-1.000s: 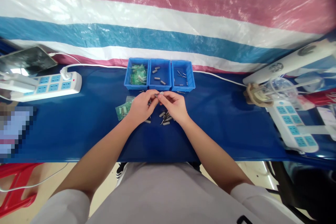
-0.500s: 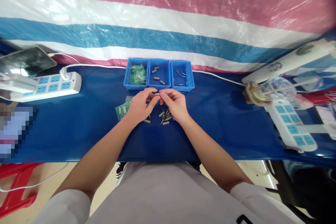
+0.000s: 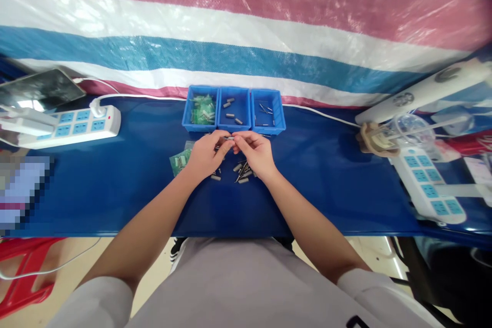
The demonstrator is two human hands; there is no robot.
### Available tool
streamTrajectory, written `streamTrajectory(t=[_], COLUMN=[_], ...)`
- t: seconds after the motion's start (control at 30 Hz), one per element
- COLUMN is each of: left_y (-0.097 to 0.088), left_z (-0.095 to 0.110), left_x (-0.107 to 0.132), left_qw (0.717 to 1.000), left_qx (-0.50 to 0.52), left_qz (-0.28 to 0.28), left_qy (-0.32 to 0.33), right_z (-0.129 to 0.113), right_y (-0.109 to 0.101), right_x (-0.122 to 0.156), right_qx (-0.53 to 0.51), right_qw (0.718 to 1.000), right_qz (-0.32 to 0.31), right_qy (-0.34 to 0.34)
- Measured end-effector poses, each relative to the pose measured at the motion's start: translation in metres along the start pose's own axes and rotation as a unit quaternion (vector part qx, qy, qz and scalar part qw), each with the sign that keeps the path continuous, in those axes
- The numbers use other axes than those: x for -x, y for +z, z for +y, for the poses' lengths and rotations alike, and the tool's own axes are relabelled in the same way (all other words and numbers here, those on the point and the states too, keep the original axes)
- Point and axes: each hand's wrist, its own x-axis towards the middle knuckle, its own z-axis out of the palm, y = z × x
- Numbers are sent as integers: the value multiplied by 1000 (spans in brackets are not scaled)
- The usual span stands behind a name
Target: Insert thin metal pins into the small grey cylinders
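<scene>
My left hand (image 3: 206, 155) and my right hand (image 3: 256, 151) meet above the table, just in front of the blue bins. Between their fingertips they pinch a small grey metal cylinder (image 3: 229, 138), mostly hidden by the fingers. Beneath my right hand lies a pile of thin dark metal rods (image 3: 242, 170) mixed with short grey cylinders. Another grey cylinder (image 3: 216, 178) rests below my left hand. Beside the left wrist is a green plastic bag (image 3: 180, 161) with small metal pieces on it or in it.
Three blue bins stand joined in a row: the left bin (image 3: 184, 122) holds green bags, the middle bin (image 3: 235, 127) several grey cylinders, the right bin (image 3: 282, 122) thin rods. Power strips (image 3: 115, 122) (image 3: 413, 184) lie at both sides. A plastic cup (image 3: 413, 128) stands at the right.
Both hands keep nearly the same place and grip, with only slight finger movement. The whole view has shifted very slightly.
</scene>
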Motion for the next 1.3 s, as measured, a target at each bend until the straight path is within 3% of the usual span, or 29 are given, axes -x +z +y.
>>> streamTrajectory(t=[0.13, 0.6, 0.8, 1.07, 1.3], left_y=[2, -4, 0, 7, 4], left_z=[2, 4, 6, 3, 0], left_x=[1, 0, 1, 3, 0], left_qw=[1000, 1000, 999, 1000, 1000], left_qx=[7, 6, 26, 18, -6], left_qz=[6, 4, 16, 1, -10], left_qy=[6, -3, 24, 24, 1], right_z=[0, 1, 0, -4, -4], right_y=[-3, -1, -3, 0, -1], right_x=[-2, 6, 1, 1, 0], right_qx=[15, 145, 90, 54, 53], right_qw=[1000, 986, 995, 998, 998], right_qz=[6, -32, 19, -4, 18], right_qy=[4, -75, -36, -22, -17])
